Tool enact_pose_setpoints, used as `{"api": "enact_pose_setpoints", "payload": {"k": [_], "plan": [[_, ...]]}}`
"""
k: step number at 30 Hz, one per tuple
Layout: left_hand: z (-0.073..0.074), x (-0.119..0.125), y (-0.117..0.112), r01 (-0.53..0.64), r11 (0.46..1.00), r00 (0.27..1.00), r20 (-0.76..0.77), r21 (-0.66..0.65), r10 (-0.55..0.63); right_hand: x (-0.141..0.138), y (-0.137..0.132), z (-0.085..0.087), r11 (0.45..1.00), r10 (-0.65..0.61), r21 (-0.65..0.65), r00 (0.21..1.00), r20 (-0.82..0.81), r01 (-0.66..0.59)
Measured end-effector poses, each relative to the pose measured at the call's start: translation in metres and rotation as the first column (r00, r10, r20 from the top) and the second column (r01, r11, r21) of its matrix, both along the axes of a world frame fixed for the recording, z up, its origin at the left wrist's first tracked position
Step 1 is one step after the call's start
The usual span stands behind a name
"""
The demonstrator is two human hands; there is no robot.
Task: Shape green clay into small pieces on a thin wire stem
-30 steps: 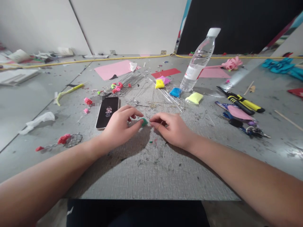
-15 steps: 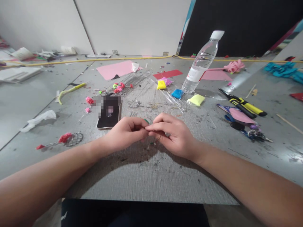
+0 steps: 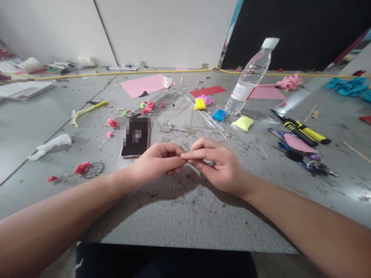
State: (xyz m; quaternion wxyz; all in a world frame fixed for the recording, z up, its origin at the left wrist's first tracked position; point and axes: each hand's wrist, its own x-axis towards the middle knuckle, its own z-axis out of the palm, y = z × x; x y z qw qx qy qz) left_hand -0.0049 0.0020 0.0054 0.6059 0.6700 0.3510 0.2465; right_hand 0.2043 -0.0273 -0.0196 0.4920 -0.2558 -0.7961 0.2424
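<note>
My left hand (image 3: pixel 158 161) and my right hand (image 3: pixel 218 163) meet fingertip to fingertip over the middle of the grey table (image 3: pixel 185 216). Both are closed in a pinch. A small green lump (image 3: pixel 181 148) peeks out just behind the fingertips; the left fingers seem to hold it. What the right fingers pinch is too small to make out. A dark phone (image 3: pixel 136 137) lies just beyond the left hand.
A clear water bottle (image 3: pixel 251 77) stands at the back right. Thin wires (image 3: pixel 185 110), yellow (image 3: pixel 199 104), blue (image 3: pixel 219 115) and pale yellow (image 3: pixel 243 123) clay bags, pink paper (image 3: pixel 145 84), pliers (image 3: pixel 300 130), keys (image 3: pixel 314 165) and a wire mesh with red clay (image 3: pixel 87 169) lie around.
My hands have come together from apart, both closing into pinches. The green lump, plainly seen before, is now mostly hidden behind the fingertips.
</note>
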Motion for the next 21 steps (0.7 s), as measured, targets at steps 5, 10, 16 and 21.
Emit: {"api": "enact_pose_setpoints", "payload": {"k": [5, 10, 16, 21], "plan": [[0.0034, 0.0016, -0.0010, -0.007, 1.000, 0.999, -0.048, -0.019, 0.006, -0.0003, 0.0026, -0.0013, 0.999, 0.012, -0.051, 0.999, -0.032, -0.014], [0.0057, 0.0029, -0.0010, -0.018, 1.000, 0.995, -0.102, 0.003, 0.018, -0.0012, 0.0034, -0.0014, 0.988, 0.035, -0.149, 0.998, -0.043, -0.041], [0.0066, 0.0036, -0.0019, -0.021, 0.999, 0.992, -0.121, 0.045, 0.026, -0.0030, 0.0032, -0.0031, 0.963, 0.033, -0.264, 0.997, -0.064, -0.049], [0.0057, 0.0029, -0.0020, 0.000, 0.995, 0.993, -0.118, 0.098, 0.011, -0.0035, 0.0018, -0.0027, 0.927, 0.045, -0.366, 0.993, -0.109, -0.082]]}}
